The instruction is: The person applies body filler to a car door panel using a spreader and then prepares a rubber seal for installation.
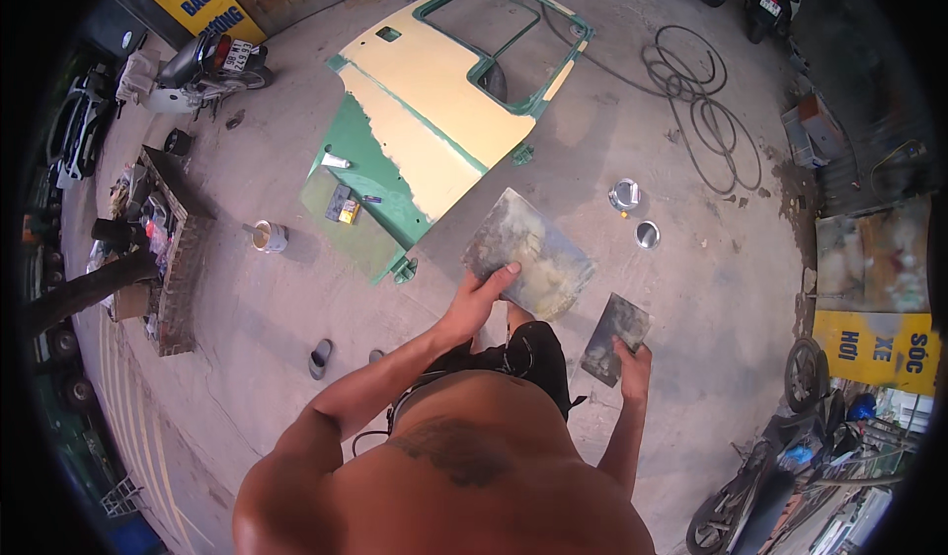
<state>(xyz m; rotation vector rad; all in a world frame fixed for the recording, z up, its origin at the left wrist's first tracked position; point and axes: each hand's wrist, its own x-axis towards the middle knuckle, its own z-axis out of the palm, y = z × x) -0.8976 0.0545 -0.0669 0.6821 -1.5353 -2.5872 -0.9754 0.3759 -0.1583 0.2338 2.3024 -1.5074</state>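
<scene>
Ideally, with my left hand (478, 300) grasping the larger smeared plate (533, 249) and my right hand (634, 365) clasping the smaller dark plate (608, 338), apart before me with the cream-and-green door (425, 111) beyond, I should keep the larger one level.

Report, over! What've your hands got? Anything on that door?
Left hand: large stained board. Right hand: smaller dark board. Yellow box, among others, on door.

Head-worn fisheye, facing down — wide, hands (476, 304) close below
</scene>
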